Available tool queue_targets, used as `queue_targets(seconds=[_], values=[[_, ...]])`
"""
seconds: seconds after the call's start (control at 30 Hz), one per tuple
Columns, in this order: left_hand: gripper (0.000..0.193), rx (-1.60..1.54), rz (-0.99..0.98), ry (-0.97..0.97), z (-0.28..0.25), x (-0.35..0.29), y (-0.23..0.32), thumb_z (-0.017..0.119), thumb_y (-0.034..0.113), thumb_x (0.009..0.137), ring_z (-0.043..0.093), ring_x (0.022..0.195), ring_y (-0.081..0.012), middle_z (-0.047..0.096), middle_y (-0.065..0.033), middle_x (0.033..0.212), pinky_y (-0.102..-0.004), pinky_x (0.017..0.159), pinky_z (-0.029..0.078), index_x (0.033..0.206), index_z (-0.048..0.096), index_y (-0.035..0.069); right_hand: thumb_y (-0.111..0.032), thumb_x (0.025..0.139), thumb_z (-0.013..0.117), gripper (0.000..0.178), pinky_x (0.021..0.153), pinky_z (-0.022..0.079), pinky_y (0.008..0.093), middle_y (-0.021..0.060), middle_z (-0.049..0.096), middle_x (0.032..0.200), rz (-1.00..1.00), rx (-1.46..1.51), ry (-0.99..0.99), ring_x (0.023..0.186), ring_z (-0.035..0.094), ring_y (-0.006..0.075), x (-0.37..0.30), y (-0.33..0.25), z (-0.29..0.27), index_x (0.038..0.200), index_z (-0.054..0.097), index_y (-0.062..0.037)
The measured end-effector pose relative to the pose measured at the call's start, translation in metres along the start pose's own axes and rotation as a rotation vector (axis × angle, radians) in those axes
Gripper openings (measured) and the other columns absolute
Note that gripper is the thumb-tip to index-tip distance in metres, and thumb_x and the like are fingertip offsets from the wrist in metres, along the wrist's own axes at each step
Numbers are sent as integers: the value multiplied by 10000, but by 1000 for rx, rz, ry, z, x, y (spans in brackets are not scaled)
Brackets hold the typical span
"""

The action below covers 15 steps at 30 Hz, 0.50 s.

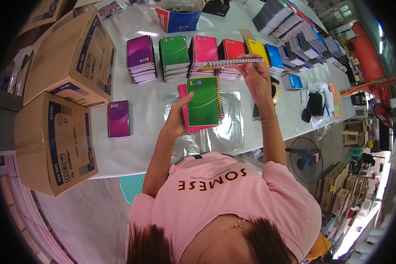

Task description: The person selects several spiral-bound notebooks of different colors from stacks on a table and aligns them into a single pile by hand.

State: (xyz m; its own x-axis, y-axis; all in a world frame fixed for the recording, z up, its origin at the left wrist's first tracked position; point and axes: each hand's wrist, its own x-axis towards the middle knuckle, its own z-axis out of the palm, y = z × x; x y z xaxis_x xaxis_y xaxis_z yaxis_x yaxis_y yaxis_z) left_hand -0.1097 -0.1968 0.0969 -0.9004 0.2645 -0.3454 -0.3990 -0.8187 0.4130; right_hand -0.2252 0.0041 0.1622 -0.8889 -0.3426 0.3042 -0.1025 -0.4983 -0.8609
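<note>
My left hand (177,115) is closed on a small stack of spiral notebooks, a green notebook (203,103) on top and a pink edge showing beneath. Yellow and blue edges stick out along the stack's right side. Farther out, my right hand (256,75) grips another spiral notebook (233,63), seen edge-on with its wire binding toward me, above the red stack. Behind it stand piles of notebooks in a row: purple (139,50), green (174,48), pink (205,47), red (232,47), yellow (256,49) and blue (273,57). Clear plastic sheets (226,132) lie under my hands.
One purple notebook (119,119) lies at the left. Cardboard boxes (57,141) stand along the table's left side. A blue and red container (179,18) sits at the back. Many more notebooks (275,20) are piled far right, near a tape roll (275,91). A fan (301,160) stands beyond the table.
</note>
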Motion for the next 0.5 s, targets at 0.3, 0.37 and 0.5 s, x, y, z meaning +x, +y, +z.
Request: queue_targets(seconds=[0.3,0.37,0.5], values=[[502,-54,121,-97,-4,7,-5,593,391,846,589,981,-223,585,-115,1093,-377,855,494,1169,503,16,-106,797,618,141,928,387,372,64,612,1021,-193,-1214,-716,1031,528,226,-52,-10,53,921,682,-125],[440,51,96,-4,-10,8,-6,632,304,836,597,968,-215,596,-107,1073,-364,847,499,1145,517,13,-108,788,628,177,934,382,383,77,578,1122,-66,-987,-443,1052,524,260,-28,-3,16,958,671,-123],[306,-38,27,-13,-10,17,-9,635,161,817,617,893,-185,617,-99,1015,-335,809,514,1073,550,16,-52,752,622,363,947,387,395,124,576,1141,-327,-1683,52,1124,483,330,39,0,-107,1112,594,-89]])
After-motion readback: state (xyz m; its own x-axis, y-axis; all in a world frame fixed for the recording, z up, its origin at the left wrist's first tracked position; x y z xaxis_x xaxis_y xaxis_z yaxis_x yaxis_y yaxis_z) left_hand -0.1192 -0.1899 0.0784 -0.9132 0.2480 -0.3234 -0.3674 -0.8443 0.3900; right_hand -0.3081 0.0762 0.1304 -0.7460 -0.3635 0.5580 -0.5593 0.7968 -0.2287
